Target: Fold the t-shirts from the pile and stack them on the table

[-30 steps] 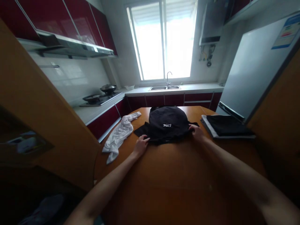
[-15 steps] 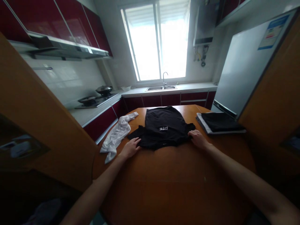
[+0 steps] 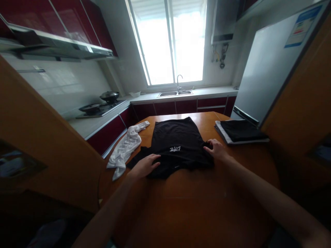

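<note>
We see a T-shirt of matt black cloth, a wrinkled garment of white cloth, a smooth, glossy wooden surface, a shiny metal faucet, glossy red upper cabinet doors, and a smooth refrigerator door.

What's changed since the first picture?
The black shirt sank from a bulge to nearly flat and came nearer. The left hand moved off the near edge, now open over the cloth; the right hand remains at a sleeve. The white garment and folded stack stayed put.
</note>
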Demonstrator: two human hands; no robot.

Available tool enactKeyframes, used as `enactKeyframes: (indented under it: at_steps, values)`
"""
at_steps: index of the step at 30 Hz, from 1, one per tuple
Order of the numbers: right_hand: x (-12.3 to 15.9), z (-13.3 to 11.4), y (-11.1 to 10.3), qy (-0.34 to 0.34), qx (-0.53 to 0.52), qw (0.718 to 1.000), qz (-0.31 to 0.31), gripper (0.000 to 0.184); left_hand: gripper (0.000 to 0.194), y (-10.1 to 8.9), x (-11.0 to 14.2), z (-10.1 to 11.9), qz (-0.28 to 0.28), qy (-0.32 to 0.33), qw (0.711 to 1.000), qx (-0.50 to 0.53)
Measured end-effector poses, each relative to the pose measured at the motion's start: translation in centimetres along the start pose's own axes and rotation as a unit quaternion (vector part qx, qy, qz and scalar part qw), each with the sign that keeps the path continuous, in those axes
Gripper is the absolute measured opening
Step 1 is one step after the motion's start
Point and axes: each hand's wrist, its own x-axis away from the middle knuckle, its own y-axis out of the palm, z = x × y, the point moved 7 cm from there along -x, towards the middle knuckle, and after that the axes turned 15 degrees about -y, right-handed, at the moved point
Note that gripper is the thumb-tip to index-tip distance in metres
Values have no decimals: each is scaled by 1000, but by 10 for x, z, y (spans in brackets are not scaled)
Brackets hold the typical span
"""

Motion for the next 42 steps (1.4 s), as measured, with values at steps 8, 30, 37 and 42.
enactKeyframes:
  at_steps: [8, 30, 37, 42]
  values:
    - [18, 35, 8, 100, 20, 994, -29, 41, 27, 32, -20, 37, 78, 39, 990, 108]
    - [48, -130, 32, -311, 23, 943, -115, 14, 31, 29, 40, 51, -42, 129, 990, 30]
    - [58, -137, 7, -300, -148, 936, -108, 15, 32, 15, 49, 51, -125, 120, 973, 153]
    - [81, -148, 3, -333, -193, 902, -194, 16, 29, 22, 57, 47, -281, 136, 934, 174]
